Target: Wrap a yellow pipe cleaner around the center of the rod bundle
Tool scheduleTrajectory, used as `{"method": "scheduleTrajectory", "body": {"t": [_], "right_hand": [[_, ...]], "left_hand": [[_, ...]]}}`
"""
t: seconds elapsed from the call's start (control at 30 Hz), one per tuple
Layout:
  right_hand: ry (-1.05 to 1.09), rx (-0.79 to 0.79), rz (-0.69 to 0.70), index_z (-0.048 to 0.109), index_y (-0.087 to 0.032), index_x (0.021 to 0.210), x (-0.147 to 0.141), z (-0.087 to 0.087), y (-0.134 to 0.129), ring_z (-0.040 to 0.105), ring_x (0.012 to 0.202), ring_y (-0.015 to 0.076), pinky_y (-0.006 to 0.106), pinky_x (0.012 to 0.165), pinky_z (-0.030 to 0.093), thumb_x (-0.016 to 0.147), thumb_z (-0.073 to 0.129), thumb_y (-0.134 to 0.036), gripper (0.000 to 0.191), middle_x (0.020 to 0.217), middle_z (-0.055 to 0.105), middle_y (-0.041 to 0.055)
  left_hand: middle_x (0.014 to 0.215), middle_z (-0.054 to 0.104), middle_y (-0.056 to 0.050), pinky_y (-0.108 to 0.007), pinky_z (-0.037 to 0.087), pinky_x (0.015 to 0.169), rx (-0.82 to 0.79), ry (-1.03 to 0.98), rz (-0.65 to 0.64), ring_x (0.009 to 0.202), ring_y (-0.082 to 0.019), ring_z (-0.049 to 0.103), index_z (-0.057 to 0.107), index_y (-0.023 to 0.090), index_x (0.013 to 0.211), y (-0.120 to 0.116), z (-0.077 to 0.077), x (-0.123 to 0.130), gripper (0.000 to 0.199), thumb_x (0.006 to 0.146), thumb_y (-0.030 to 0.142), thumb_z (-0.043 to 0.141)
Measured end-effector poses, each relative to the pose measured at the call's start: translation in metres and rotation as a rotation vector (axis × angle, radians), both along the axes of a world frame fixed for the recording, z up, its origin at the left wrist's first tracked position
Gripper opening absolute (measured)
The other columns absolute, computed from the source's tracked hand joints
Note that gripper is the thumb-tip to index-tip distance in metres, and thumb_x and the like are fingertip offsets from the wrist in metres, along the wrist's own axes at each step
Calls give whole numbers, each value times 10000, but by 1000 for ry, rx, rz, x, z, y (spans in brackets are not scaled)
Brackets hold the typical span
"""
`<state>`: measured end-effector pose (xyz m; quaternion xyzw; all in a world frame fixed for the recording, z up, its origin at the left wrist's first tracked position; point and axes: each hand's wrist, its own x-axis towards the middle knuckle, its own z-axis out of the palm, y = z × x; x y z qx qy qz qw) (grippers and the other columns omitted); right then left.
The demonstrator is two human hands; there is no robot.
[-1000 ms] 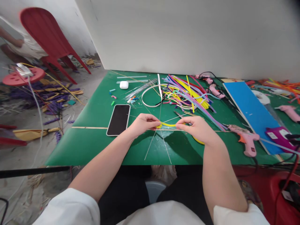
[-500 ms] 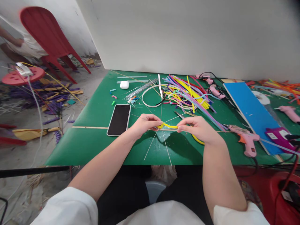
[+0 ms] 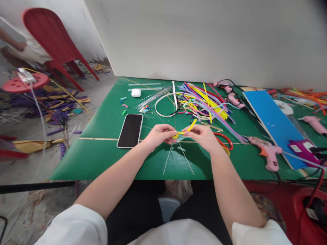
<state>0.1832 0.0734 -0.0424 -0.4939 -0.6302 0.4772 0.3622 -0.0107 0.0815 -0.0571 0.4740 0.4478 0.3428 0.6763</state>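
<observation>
L hand (image 3: 163,134): closed in a pinch, thumb + fingertips on the yellow strip (image 3: 176,135) right where the thin rods (image 3: 168,159) meet. Prob. gripping at the hub b/c one pinch there steadies strip + rods together; rods fan out past my fingers, a couple pointing back toward me.

R hand (image 3: 203,133): fingers curled in close at the R side of the hub, strip's free end sticking up beside them. Can't tell if they're pinched on strip, on a rod, or just touching; fingertips partly hidden. Guess: being on the opp. side from L lets me steer the loose end w/o twisting the hub.

Strip + rods are betw. my hands, over the near part of the green table (image 3: 84,160), approx. centered on me, so both hands reach equally.

Scissors (image 3: 226,141) lie just beyond R wrist, red + yellow handles showing, blades not visible. Handy for R, I'd say. Glue gun (image 3: 270,153) on the table further R, on its side. Stem pile (image 3: 214,103) sits beyond my hands, R of ctr, prob. as stock w/in reach but out of the work spot. Phone (image 3: 130,131) flat, screen up + dark, L of L hand. Earbud case (image 3: 136,93) past it.
</observation>
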Motion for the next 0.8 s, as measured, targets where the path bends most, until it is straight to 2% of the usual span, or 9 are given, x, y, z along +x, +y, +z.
{"method": "scheduleTrajectory", "body": {"t": [0.2, 0.3, 0.43, 0.53, 0.63, 0.8], "right_hand": [[1, -3, -29, 679, -165, 730, 6, 1, 2, 611, 719, 177, 321, 698, 477, 636, 690, -387, 241, 736, 669, 34], [-56, 7, -19, 679, -160, 745, 8, 6, -1, 611, 742, 189, 328, 715, 468, 643, 683, -398, 259, 756, 673, 39], [-195, 53, 36, 685, -171, 772, 12, 27, -11, 607, 756, 183, 298, 707, 449, 707, 628, -408, 253, 777, 677, 30], [-354, 59, 153, 696, -196, 781, 17, 47, -17, 599, 725, 170, 264, 639, 433, 743, 589, -402, 236, 776, 682, 16], [-500, 93, 213, 698, -217, 790, 20, 62, -20, 598, 700, 163, 252, 609, 419, 760, 573, -386, 212, 787, 691, 7], [-811, 339, 289, 696, -220, 791, 10, 74, -26, 598, 752, 174, 259, 636, 393, 802, 521, -273, 183, 801, 692, 25]], "left_hand": [[685, 680, -30, -201, 534, 600, -29, -64, -67, 661, -123, 660, 616, 121, 841, -1, 1, 1, 258, 656, 262, 727], [688, 685, -36, -199, 533, 606, -41, -43, -60, 657, -116, 656, 620, 116, 826, -2, 0, 1, 255, 642, 249, 736], [669, 680, -37, -211, 533, 598, -44, -21, -17, 635, -113, 648, 616, 111, 778, -2, 2, 3, 222, 639, 238, 733], [657, 676, -39, -210, 529, 588, -36, -14, -12, 624, -112, 644, 613, 106, 752, -3, 4, 4, 194, 643, 220, 727], [642, 671, -39, -209, 525, 582, -33, 1, -14, 608, -108, 639, 610, 103, 739, -4, 6, 6, 169, 652, 200, 717], [623, 666, -38, -198, 513, 570, -22, 18, 0, 601, -105, 635, 609, 102, 731, -4, 4, 8, 150, 668, 199, 703]]}}
